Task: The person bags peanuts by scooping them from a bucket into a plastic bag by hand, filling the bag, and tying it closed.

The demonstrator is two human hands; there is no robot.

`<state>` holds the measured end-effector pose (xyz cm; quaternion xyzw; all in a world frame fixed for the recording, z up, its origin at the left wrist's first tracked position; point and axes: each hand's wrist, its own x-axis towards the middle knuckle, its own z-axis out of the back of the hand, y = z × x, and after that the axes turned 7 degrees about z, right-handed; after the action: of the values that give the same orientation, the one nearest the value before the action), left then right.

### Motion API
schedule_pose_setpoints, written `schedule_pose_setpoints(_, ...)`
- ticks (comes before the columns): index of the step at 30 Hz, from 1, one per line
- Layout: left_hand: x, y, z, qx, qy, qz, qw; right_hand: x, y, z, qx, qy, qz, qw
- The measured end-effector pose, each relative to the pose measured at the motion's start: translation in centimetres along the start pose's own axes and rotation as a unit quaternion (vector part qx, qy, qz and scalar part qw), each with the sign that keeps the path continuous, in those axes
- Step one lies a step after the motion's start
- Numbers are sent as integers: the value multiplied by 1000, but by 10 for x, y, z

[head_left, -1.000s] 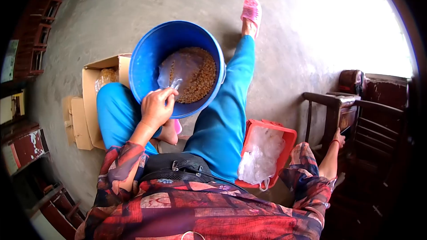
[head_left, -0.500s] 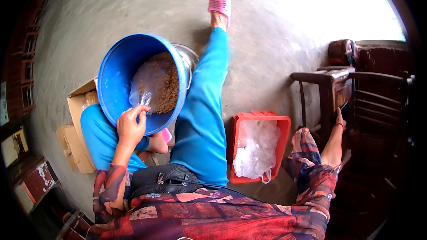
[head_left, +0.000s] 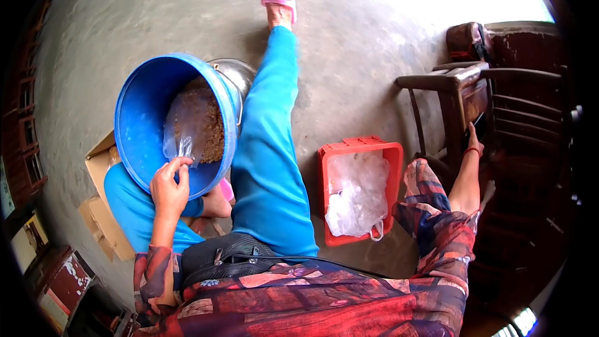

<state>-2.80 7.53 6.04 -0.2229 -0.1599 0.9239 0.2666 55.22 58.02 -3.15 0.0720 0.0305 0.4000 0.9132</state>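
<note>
Between my legs a blue bucket point(head_left: 140, 109) leans with its mouth toward me, and brown grainy stuff point(head_left: 214, 131) lies inside. My left hand point(head_left: 170, 188) is closed on the gathered end of a clear plastic bag point(head_left: 182, 122) at the bucket's near rim. The bag rests over the grains. Far to the right, my right hand point(head_left: 474, 139) is closed around a dark flat object point(head_left: 478, 126) beside a wooden chair; the object is mostly lost in shadow.
A red basket point(head_left: 322, 193) holding clear plastic bags stands right of my legs. The dark wooden chair point(head_left: 437, 81) is farther right. An open cardboard box point(head_left: 97, 165) sits left of the bucket, a round metal lid or pot point(head_left: 236, 73) behind it.
The view has swung right, so bucket and leg appear farther left. The bucket tilts more, and the metal round thing shows behind it. My left hand keeps its hold on the bag.
</note>
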Motion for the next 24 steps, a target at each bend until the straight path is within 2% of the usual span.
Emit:
schedule_pose_setpoints(10, 1, 1, 0, -11, 22, 14, 1000, 11, -5, -6, 10, 17, 10, 1000)
schedule_pose_setpoints(18, 2, 2, -1, -26, 15, -9, 1000, -27, 4, 9, 60, 25, 8, 998)
schedule_pose_setpoints(24, 2, 2, -1, -37, 14, -8, 999, -43, -3, 7, 122, 12, 52, 991)
